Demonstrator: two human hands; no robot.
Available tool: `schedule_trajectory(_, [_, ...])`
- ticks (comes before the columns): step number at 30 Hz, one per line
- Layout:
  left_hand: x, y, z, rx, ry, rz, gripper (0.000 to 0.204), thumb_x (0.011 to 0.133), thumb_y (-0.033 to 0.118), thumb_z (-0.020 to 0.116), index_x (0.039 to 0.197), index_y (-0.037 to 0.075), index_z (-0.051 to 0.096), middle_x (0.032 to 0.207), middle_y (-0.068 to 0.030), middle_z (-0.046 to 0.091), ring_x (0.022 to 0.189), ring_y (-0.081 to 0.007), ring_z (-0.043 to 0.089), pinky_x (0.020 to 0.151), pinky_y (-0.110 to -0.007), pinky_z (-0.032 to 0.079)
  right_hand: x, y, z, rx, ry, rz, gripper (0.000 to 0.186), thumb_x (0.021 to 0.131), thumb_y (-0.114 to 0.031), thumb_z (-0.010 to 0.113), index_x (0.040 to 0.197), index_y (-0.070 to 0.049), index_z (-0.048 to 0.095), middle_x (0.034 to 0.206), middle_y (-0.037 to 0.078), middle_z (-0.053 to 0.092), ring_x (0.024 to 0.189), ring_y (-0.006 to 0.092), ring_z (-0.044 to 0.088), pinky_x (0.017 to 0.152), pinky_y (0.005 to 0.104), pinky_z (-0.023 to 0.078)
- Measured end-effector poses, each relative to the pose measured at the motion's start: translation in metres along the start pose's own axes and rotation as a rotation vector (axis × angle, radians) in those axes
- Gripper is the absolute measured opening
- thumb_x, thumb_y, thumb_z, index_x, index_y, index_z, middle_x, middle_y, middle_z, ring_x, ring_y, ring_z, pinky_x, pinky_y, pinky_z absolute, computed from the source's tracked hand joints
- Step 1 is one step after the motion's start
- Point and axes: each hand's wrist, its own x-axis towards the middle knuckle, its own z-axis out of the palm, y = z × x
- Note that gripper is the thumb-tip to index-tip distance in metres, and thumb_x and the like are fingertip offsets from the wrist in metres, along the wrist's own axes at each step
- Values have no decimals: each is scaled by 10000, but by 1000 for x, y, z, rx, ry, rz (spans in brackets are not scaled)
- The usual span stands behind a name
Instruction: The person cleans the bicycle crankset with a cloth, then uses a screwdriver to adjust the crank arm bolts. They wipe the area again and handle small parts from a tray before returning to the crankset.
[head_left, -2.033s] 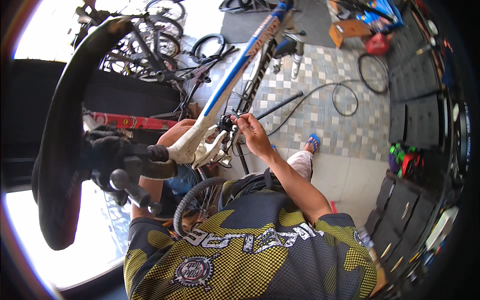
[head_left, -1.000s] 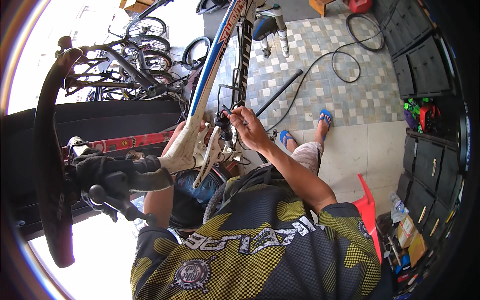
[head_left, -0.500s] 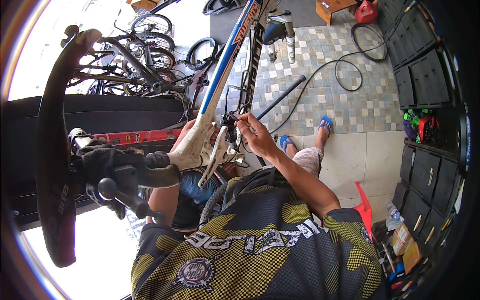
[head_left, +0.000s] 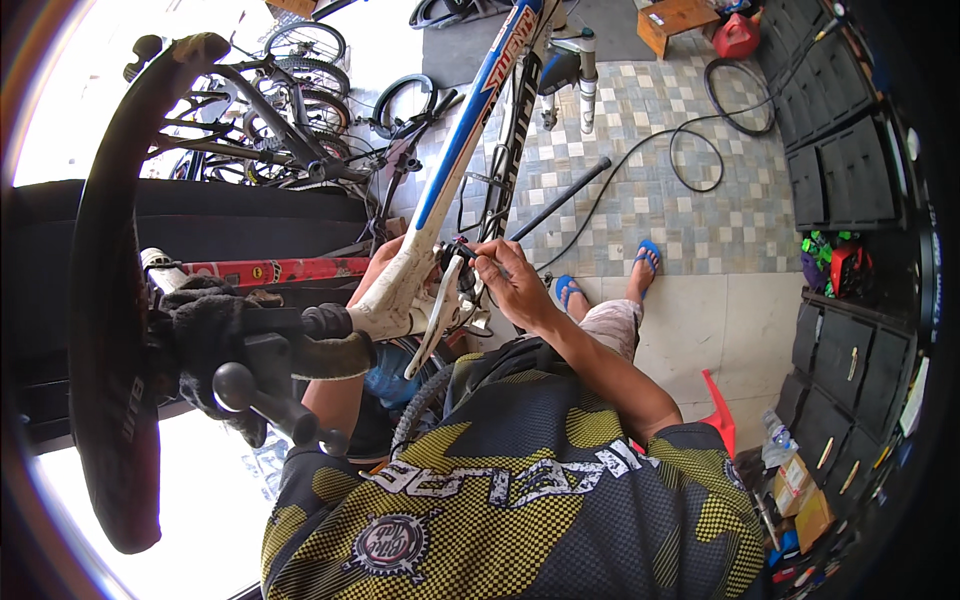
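A mountain bike frame point(head_left: 386, 300), white with blue and black tubes, slants through the middle of the view, held in a stand clamp point(head_left: 265, 345) wrapped in dark cloth. My right hand point(head_left: 518, 288) is closed at the near side of the frame's pivot area, thumb and fingers pinching a small dark piece too small to name. Beside those fingers hangs a pale linkage arm point(head_left: 437, 322). My left hand point(head_left: 380, 265) reaches behind the white tube; its fingers are hidden by the frame. A black saddle point(head_left: 115, 300) stands large at the left.
Several bikes point(head_left: 290, 120) crowd the far left. A black hose point(head_left: 680, 130) curls over the tiled floor by a red fuel can point(head_left: 737, 36) and wooden stool point(head_left: 675, 22). Dark drawers point(head_left: 845, 180) line the right. A red plastic piece point(head_left: 717, 415) stands near my right elbow.
The frame, clamp and saddle appear shifted slightly to the right and lower. My right hand sits a little lower, still pinching at the pivot area; my left hand stays behind the tube.
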Motion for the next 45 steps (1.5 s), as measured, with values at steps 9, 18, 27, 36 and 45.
schedule_trajectory(9, [-5, 12, 17, -53, 0, -27, 413, 1042, 214, 665, 1349, -43, 563, 995, -89, 699, 814, -155, 731, 688, -284, 620, -3, -4, 2, 168, -58, 3, 238, 1109, -275, 570, 1195, -59, 623, 1046, 46, 689, 994, 142, 633, 915, 328, 504])
schedule_trajectory(18, [-4, 23, 29, 20, -12, -89, 440, 1044, 291, 669, 1314, -56, 647, 1091, -120, 725, 800, -128, 713, 702, -273, 621, -4, 0, -4, 165, -105, 22, 272, 1115, -302, 562, 1200, -50, 615, 976, 6, 673, 944, 83, 602, 845, 290, 502])
schedule_trajectory(27, [-5, 23, 26, 65, -111, -41, 470, 1014, 337, 700, 1308, -25, 639, 1151, -76, 674, 872, -103, 675, 759, -257, 591, -14, -29, -38, -298, -157, -23, 256, 1060, -267, 649, 1095, -14, 667, 884, 104, 686, 755, 191, 643, 709, 340, 526])
schedule_trajectory(36, [-2, 23, 31, 105, -72, -49, 416, 1012, 331, 712, 1258, -2, 668, 1018, -45, 663, 781, -95, 659, 667, -261, 577, -7, -35, -29, -445, -168, 22, 261, 1037, -302, 650, 1068, -45, 686, 980, 125, 718, 878, 342, 713, 771, 447, 553])
schedule_trajectory(45, [-7, 44, 74, 290, 98, 14, 252, 1009, 275, 725, 1067, 32, 691, 895, -11, 675, 729, -85, 665, 628, -246, 558, -9, -31, -22, -517, -85, -67, 274, 1038, -296, 647, 1045, -26, 694, 981, 132, 724, 897, 355, 708, 778, 453, 560])
